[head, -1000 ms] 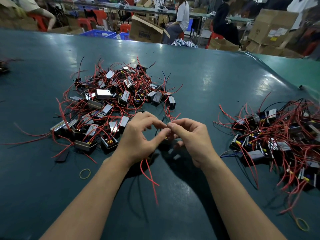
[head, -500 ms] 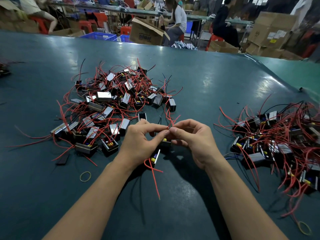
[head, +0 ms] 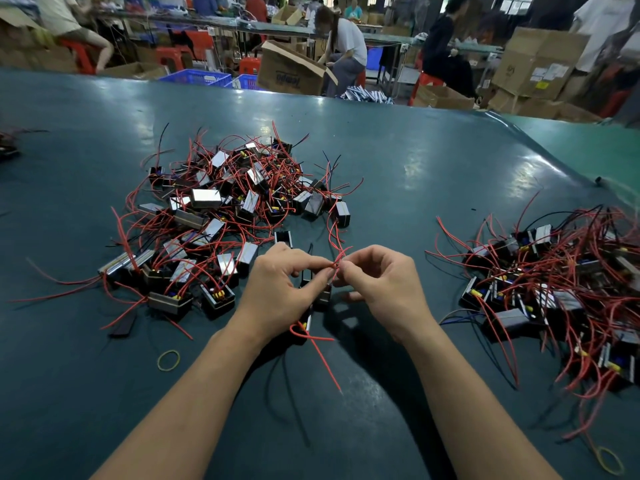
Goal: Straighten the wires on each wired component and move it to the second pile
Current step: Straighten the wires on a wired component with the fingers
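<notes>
A small black wired component (head: 322,296) hangs between my hands above the green table. My left hand (head: 277,292) and my right hand (head: 384,289) meet at the fingertips and pinch its red wires (head: 337,266) from both sides. A loose red wire (head: 323,362) trails down from under my left hand toward me. The first pile (head: 221,216) of black and silver components with tangled red wires lies to the far left. The second pile (head: 561,289) lies on the right.
Two yellow rubber bands lie on the table, one (head: 168,360) near my left forearm, one (head: 609,460) at the lower right. A flat black piece (head: 123,329) sits beside the first pile. Beyond the table's far edge are cardboard boxes (head: 291,69), stools and seated people.
My hands have lifted the component slightly and my fingertips now pinch the red wires higher up. The trailing red wire below my left hand hangs longer.
</notes>
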